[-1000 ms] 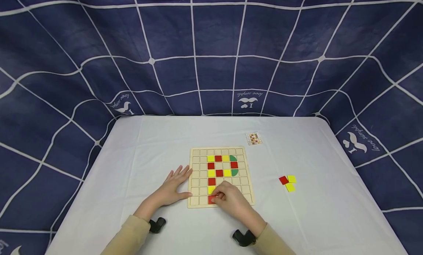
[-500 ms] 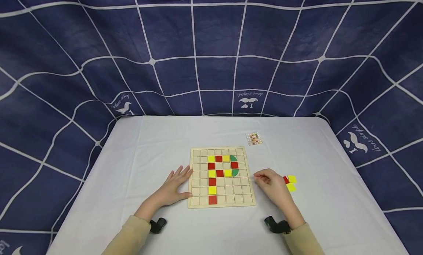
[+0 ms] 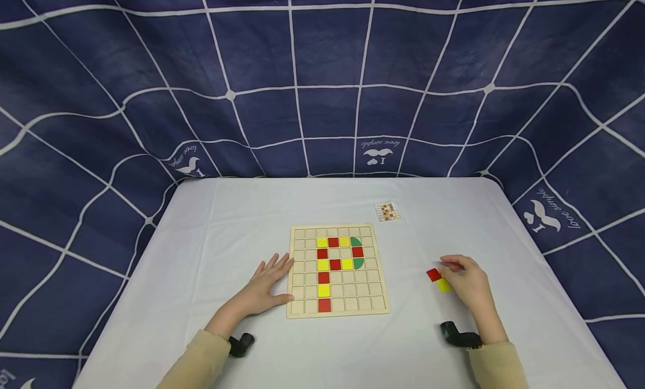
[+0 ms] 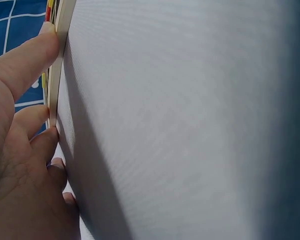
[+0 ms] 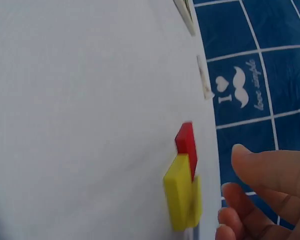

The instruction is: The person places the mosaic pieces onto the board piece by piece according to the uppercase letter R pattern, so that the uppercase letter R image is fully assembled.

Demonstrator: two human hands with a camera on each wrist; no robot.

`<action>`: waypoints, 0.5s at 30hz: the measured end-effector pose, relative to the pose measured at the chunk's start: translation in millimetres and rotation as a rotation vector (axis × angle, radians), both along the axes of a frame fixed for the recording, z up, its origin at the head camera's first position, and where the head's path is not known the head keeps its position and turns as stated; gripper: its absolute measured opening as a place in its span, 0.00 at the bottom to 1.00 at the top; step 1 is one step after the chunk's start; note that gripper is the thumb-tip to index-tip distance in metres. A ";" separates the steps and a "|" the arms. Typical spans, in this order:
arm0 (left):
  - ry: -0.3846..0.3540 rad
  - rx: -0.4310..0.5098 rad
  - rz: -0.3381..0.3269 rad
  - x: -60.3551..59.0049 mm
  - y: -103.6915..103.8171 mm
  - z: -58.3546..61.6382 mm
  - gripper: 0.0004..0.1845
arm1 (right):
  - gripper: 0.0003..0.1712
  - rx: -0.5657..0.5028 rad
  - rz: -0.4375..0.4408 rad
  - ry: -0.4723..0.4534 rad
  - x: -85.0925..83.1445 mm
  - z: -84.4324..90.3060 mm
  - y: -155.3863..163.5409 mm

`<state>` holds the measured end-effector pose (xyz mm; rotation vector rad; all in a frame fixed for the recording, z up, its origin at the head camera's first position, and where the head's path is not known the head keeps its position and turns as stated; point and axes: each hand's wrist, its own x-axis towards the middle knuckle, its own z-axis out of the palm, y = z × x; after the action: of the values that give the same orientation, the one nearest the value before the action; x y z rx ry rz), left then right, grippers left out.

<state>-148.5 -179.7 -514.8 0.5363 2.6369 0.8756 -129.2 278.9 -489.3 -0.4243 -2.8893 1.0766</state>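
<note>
Beside the right hand [image 3: 468, 282], loose tiles [image 3: 438, 280] flat, clustered.

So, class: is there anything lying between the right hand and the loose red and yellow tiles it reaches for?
Nothing visible does. The right hand hovers right at the loose tiles, its fingers just beside them with only bare tablecloth around.

A white table [image 3: 242, 210] with rounded far corners fills the lower half of the frame. Behind and around it hangs a dark blue cloth backdrop [image 3: 322, 53] crossed by white grid lines, printed with small white moustache-and-heart marks. The light is even and soft.
</note>
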 end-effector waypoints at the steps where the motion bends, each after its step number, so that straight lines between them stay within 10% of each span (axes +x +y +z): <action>1: 0.000 0.002 -0.001 0.1 0.1 0.4 0.47 | 0.18 0.001 0.000 -0.022 -0.2 -1.4 3.0; 15: -0.018 -0.015 -0.004 0.4 1.8 -2.5 0.47 | 0.23 0.035 0.061 -0.115 -2.8 -12.9 20.9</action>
<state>-148.1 -177.9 -517.3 0.5272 2.6238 0.8549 -132.0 299.8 -502.2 -0.4118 -3.0358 1.0418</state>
